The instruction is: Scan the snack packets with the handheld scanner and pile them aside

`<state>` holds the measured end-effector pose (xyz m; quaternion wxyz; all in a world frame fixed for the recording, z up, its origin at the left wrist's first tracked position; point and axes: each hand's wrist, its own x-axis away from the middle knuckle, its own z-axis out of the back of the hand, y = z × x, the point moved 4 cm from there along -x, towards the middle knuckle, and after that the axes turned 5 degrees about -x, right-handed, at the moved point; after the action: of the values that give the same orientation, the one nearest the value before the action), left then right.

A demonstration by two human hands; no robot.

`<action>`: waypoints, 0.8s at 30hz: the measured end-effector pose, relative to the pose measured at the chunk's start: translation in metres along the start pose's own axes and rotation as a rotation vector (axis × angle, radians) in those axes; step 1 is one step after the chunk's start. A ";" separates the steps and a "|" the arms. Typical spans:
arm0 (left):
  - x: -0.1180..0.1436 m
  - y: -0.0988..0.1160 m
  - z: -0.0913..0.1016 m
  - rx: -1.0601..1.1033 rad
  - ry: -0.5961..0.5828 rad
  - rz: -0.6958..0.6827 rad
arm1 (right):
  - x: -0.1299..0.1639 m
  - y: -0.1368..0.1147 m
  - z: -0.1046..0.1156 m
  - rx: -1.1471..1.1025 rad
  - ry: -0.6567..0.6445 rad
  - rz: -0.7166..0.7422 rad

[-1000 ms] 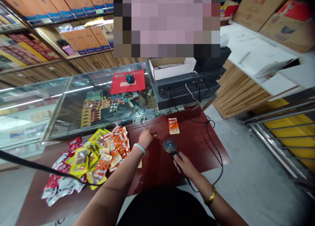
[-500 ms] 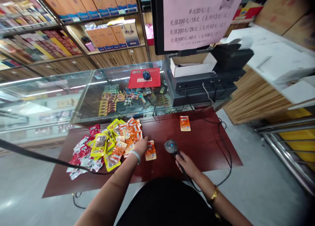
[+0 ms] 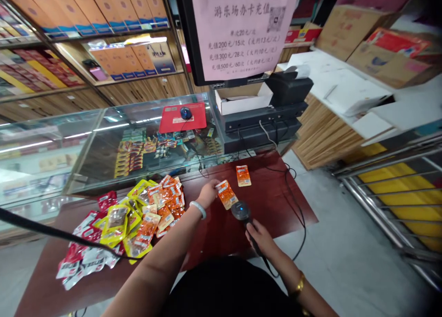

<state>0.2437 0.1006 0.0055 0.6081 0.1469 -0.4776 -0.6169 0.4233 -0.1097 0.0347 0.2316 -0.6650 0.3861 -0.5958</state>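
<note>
My left hand pinches the upper left corner of an orange snack packet over the dark red table. Closed round the handle of a black barcode scanner, my right hand keeps the scanner's head at the packet's lower edge. Another orange packet lies alone farther back on the table. To the left of my left hand spreads a heap of packets: orange ones nearest, then yellow ones, then red and white ones.
Behind the table stands a glass display counter with a red mouse pad and a mouse. A monitor back with a pink sign rises above a cash drawer. A cable runs along the right; metal rails stand beyond.
My left hand has moved right and away from the heap, bringing the orange packet to the scanner. The view has shifted to the right. My right hand still grips the scanner.
</note>
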 end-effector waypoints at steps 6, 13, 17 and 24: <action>-0.006 0.014 -0.015 0.009 -0.013 0.004 | -0.001 -0.011 0.014 -0.081 0.031 0.010; -0.014 0.023 -0.032 0.103 -0.028 0.050 | -0.006 -0.011 0.029 -0.047 0.041 0.029; -0.015 0.032 -0.059 0.298 -0.140 0.132 | -0.010 0.002 0.037 -0.049 0.064 -0.018; 0.012 -0.005 0.008 -0.143 0.161 0.068 | -0.017 0.006 0.019 -0.003 -0.010 -0.065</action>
<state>0.2317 0.0923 0.0109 0.6742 0.1359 -0.3866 -0.6144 0.4403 -0.1024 0.0158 0.2130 -0.6805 0.3642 -0.5990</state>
